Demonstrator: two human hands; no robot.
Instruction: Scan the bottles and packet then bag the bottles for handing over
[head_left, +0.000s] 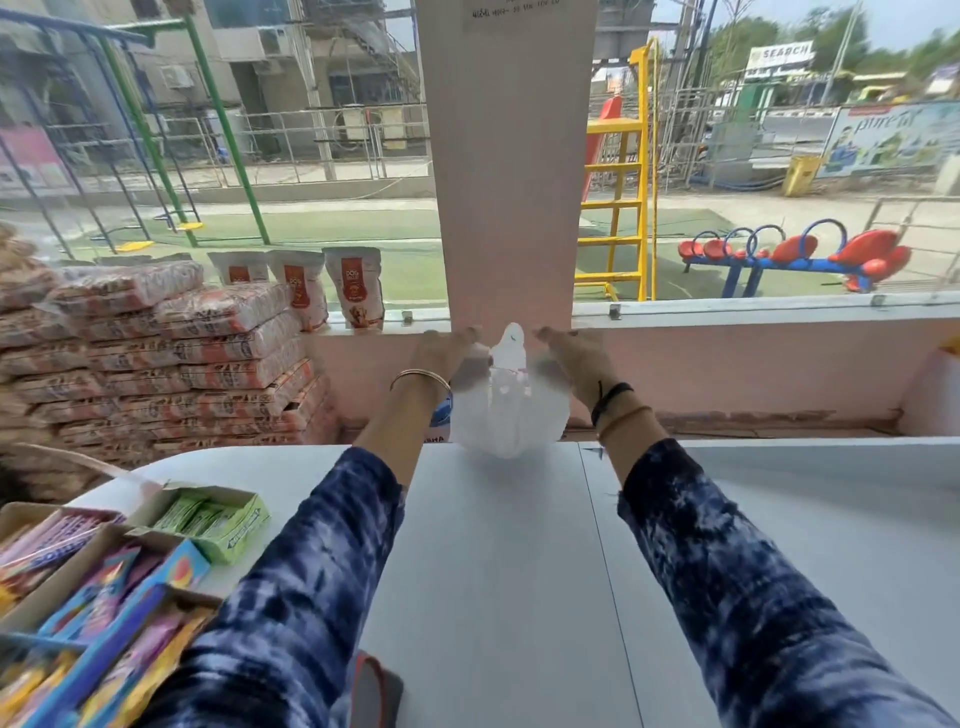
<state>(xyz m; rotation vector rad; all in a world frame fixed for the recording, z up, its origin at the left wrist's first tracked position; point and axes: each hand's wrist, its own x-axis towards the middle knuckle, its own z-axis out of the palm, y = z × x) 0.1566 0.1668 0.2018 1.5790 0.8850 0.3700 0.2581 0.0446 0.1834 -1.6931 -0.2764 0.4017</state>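
White counter (519, 571), white bag (506, 415) at far edge, window (322, 208) behind

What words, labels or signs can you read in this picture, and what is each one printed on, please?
"SEARCH": white signboard outside, upper right.
"DOG": orange-and-white pouches on the window ledge; their smaller print is too small to read.
Paper notice on the pillar: print too small to read.
Roadside hoarding: large word too blurred to read.
Stacked packets, counter boxes: blurred.
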